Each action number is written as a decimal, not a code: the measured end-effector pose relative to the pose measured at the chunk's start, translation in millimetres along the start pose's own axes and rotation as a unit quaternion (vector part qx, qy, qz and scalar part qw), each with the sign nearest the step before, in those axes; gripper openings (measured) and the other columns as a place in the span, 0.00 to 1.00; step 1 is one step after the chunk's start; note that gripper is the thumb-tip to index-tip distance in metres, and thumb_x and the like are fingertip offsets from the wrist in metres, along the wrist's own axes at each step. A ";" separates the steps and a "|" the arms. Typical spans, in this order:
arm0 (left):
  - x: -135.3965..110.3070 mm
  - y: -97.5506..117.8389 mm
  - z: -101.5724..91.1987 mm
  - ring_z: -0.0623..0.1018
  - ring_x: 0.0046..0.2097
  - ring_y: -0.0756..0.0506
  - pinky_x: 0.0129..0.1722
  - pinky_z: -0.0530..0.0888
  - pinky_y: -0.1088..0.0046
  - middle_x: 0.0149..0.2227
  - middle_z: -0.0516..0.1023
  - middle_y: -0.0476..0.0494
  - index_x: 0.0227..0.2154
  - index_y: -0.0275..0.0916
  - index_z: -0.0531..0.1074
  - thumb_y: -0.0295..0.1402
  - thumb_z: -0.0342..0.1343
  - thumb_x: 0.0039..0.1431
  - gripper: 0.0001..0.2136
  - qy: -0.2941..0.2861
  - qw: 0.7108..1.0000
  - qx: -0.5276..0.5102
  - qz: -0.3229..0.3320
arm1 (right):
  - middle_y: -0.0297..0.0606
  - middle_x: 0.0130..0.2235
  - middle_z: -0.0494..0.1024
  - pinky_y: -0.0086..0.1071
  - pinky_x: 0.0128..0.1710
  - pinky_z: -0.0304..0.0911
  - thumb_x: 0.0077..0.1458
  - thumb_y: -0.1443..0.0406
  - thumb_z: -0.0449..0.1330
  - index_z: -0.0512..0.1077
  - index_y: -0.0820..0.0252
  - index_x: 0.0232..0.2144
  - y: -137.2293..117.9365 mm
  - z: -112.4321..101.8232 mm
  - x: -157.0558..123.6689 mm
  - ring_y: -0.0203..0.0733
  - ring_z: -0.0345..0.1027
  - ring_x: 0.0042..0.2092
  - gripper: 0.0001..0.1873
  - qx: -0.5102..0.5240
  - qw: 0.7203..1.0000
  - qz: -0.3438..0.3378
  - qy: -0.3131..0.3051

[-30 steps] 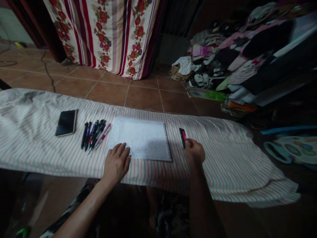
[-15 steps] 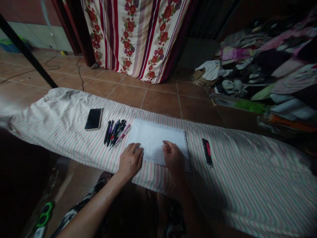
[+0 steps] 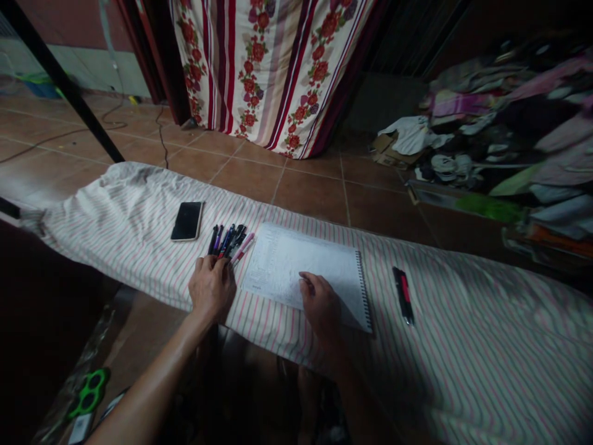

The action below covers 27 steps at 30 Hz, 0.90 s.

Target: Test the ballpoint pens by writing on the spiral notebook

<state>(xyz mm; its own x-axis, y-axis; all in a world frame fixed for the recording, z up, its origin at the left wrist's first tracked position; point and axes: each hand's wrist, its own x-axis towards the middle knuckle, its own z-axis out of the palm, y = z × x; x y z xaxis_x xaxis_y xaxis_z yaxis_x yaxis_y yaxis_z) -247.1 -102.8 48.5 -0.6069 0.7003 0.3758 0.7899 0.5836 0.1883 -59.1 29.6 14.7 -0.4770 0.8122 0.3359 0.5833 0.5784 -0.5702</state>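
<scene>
My left hand [image 3: 211, 288] lies palm down on the striped cloth [image 3: 139, 247]. Its fingers are stretched forward onto the near ends of a bunch of several pens [image 3: 230, 241], without lifting any. My right hand [image 3: 319, 306] rests on the near edge of a white spiral notebook [image 3: 315, 262], fingers loosely bent on the page and nothing in them. Two pens, one black and one red [image 3: 403, 295], lie side by side to the right of the notebook, away from both hands.
A dark phone [image 3: 188, 220] lies left of the pen bunch. The cloth covers a long narrow board above a brown tiled floor [image 3: 315, 191]. A floral curtain [image 3: 273, 68] hangs behind, piled clothes [image 3: 500, 136] are at the right, and green scissors [image 3: 88, 392] lie on the floor at lower left.
My right hand let go of the black and red pens and came left onto the notebook. My left hand slid from the notebook's corner to the pen bunch. The view swung left.
</scene>
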 end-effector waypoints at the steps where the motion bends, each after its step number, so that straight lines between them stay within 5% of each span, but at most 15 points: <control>1: -0.5 -1.9 0.8 0.68 0.40 0.41 0.29 0.65 0.68 0.37 0.72 0.40 0.38 0.40 0.73 0.34 0.48 0.57 0.11 -0.003 1.000 0.009 0.001 | 0.44 0.34 0.76 0.35 0.39 0.64 0.55 0.63 0.47 0.73 0.64 0.35 -0.8 0.0 0.7 0.44 0.69 0.37 0.16 0.006 1.000 0.002 -0.004; 18: -0.2 -10.7 -0.9 0.72 0.38 0.43 0.29 0.64 0.71 0.36 0.72 0.41 0.43 0.37 0.70 0.32 0.42 0.60 0.14 -0.101 0.993 -0.016 -0.066 | 0.45 0.35 0.77 0.35 0.37 0.65 0.54 0.62 0.48 0.73 0.65 0.36 -11.0 -0.1 3.8 0.42 0.70 0.35 0.16 0.052 0.998 0.033 -0.023; 24: 2.5 -19.5 4.3 0.74 0.36 0.43 0.34 0.68 0.69 0.36 0.74 0.39 0.39 0.34 0.73 0.33 0.43 0.59 0.15 -0.035 0.978 -0.152 -0.139 | 0.46 0.37 0.77 0.35 0.38 0.66 0.54 0.62 0.48 0.73 0.66 0.36 -11.3 -0.2 4.6 0.42 0.71 0.35 0.17 0.061 0.997 0.030 -0.022; 27: 4.2 -20.8 7.8 0.74 0.36 0.44 0.36 0.68 0.68 0.33 0.75 0.41 0.36 0.34 0.74 0.35 0.47 0.56 0.13 0.014 0.937 -0.280 -0.209 | 0.46 0.36 0.77 0.35 0.37 0.66 0.54 0.62 0.48 0.73 0.65 0.35 -12.9 -0.1 4.8 0.42 0.70 0.35 0.16 0.067 0.997 0.033 -0.017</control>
<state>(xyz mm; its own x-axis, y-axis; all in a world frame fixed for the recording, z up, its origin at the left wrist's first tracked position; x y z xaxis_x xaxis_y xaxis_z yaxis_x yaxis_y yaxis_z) -266.8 -108.8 39.1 -0.8769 0.4437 0.1849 0.4107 0.4916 0.7679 -68.8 26.0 23.7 -0.4632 0.8440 0.2703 0.5217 0.5062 -0.6867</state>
